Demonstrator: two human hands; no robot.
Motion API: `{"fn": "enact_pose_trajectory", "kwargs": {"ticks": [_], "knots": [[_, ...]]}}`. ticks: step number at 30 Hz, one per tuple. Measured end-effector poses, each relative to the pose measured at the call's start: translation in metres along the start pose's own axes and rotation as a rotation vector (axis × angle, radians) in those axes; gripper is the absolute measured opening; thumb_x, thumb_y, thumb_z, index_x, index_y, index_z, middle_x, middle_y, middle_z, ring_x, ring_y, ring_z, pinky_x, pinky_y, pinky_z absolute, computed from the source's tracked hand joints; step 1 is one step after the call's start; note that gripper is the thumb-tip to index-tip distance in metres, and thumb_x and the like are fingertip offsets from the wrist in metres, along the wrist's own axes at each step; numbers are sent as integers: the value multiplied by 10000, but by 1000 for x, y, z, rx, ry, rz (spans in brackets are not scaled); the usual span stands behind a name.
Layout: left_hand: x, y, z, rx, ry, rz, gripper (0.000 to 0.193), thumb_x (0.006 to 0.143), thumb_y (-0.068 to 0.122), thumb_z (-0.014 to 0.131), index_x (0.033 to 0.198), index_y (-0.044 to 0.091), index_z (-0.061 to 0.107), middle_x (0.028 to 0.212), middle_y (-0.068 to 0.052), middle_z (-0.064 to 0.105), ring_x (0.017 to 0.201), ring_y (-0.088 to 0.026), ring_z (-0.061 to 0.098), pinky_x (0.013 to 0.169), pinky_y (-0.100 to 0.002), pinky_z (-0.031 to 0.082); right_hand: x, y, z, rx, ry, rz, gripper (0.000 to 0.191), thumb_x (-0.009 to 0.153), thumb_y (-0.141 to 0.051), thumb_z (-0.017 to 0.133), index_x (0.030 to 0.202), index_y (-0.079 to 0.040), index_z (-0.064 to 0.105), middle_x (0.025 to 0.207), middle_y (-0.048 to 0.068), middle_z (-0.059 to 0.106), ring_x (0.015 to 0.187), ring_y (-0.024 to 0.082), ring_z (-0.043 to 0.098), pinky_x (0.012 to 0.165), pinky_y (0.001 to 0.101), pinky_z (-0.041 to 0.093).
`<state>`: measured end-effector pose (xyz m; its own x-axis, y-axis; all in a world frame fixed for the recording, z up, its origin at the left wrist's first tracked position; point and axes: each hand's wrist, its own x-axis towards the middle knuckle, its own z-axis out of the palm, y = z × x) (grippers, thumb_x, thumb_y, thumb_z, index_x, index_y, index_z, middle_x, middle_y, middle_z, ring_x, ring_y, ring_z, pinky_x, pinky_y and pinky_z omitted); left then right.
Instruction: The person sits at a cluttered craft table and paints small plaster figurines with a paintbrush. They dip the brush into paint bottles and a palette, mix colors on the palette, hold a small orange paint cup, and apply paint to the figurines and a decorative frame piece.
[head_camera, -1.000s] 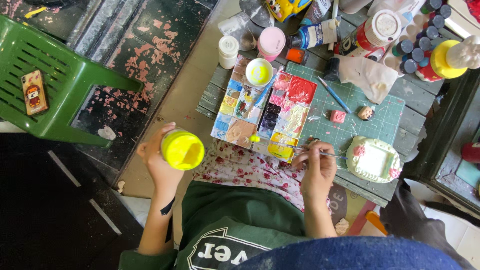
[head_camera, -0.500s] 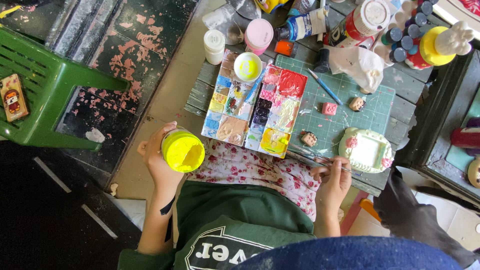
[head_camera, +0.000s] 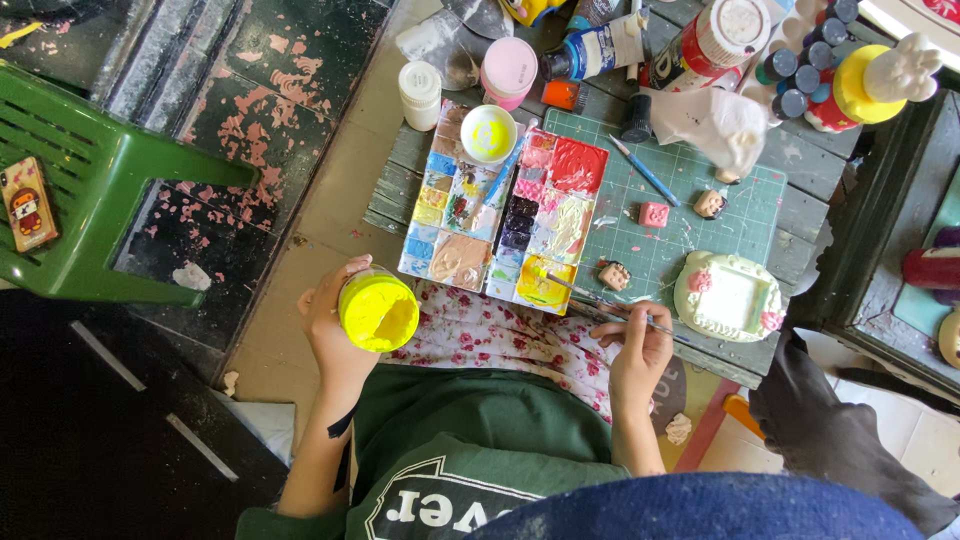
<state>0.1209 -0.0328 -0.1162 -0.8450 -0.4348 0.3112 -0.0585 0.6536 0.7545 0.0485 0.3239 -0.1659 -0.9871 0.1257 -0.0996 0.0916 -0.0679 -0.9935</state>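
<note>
The left hand (head_camera: 335, 325) is wrapped around an open round jar of yellow paint (head_camera: 378, 311), its glossy, thick contents filling it to the rim; the jar is held just off the near left corner of the table, above a floral cloth (head_camera: 500, 335) on the person's lap. The right hand (head_camera: 638, 345) pinches a thin paintbrush (head_camera: 600, 298) between its fingers, the handle slanting up and left so that the bristle tip rests in a yellow well at the near edge of the rectangular paint palette (head_camera: 505, 210). The palette is a flat tray of square wells caked with smeared blues, reds, pinks, purples and creams. A small white cup (head_camera: 488, 133) stained yellow inside sits on its far edge. To the right lies a green gridded cutting mat (head_camera: 700, 235), streaked with white paint, bearing small moulded clay pieces and a cream, rounded rectangular frame (head_camera: 728, 297) with pink flowers at its corners. A green slatted plastic chair (head_camera: 90, 190) stands well to the left.
</note>
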Motion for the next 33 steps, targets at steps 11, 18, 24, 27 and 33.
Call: {"fn": "enact_pose_trajectory", "kwargs": {"ticks": [11,18,24,27,33], "knots": [[0,6,3,-11,-1,22,558,765,155,858,1265,95,618,1295,-55,715,1192,-215,675,1036,-370,360,-3,-1,-8,6,14,10,156,1149,-203,459,1122,-51,486,1012,183,712,677,173,680,583,260,483],[-1,8,3,6,-29,40,566,759,163,864,1255,83,603,1283,-59,716,1165,-204,671,1008,-377,337,-1,1,-3,-63,-11,-25,125,1136,-171,463,1115,-49,480,1038,173,703,676,156,681,548,237,438],[-1,9,3,1,-22,49,557,765,166,864,1254,84,609,1289,-65,715,1171,-209,671,1015,-373,339,-13,9,-9,-249,-70,-184,95,1142,-96,458,1168,-11,493,1105,176,714,707,137,642,621,239,449],[0,10,4,-1,-21,50,566,764,174,868,1259,82,608,1285,-64,714,1162,-205,671,1014,-372,333,-14,13,-12,-229,-93,-217,101,1121,-90,462,1170,-4,481,1163,180,663,751,156,689,622,236,471],[0,11,3,16,-20,48,570,758,185,873,1256,85,616,1267,-55,721,1136,-195,683,1007,-373,325,-14,12,-14,-224,-114,-204,113,1111,-103,457,1166,-5,467,1179,174,637,750,178,714,611,238,487]]}}
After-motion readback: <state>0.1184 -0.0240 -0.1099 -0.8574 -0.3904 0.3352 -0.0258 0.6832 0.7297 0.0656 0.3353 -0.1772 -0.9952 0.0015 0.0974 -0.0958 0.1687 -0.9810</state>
